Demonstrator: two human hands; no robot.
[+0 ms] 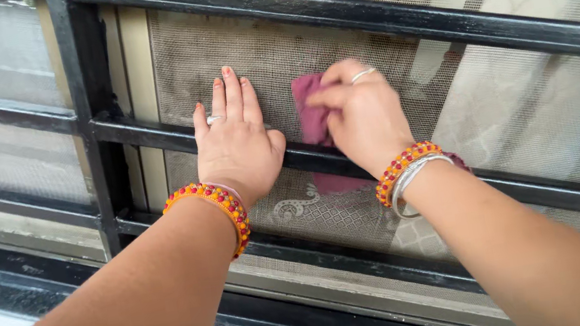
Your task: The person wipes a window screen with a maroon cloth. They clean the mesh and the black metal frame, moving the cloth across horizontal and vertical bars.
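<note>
While the right hand (363, 118) rubs the maroon cloth (311, 111) on the mesh screen (275, 59) behind the black bars (149, 130), best keep pressure light & even, working btwn bars (mesh looks flexible). Right fingers are bunched tight around the cloth, which is pressed on the mesh. Left hand (238, 144) lies flat, fingers nearly together, bracing the screen just beside it.

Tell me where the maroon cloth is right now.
In the head view, just right of centre, the maroon cloth is pressed against the window mesh by the right hand, beside the flat left hand, behind a black grille bar.
</note>
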